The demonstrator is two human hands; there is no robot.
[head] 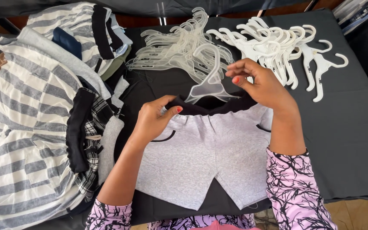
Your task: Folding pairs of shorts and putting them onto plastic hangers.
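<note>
A pair of light grey shorts (209,157) with a black waistband lies flat on the dark table (346,127), waist pointing away from me. My left hand (152,119) pinches the left end of the waistband. My right hand (260,83) grips the right side of the waistband together with a translucent plastic hanger (209,81), whose bar sits at the waistband and whose hook points away from me.
A heap of folded clothes (35,115), striped grey and white, plaid and black, fills the left side. A fan of translucent hangers (175,49) lies at the back centre, and white hangers (286,47) lie at the back right.
</note>
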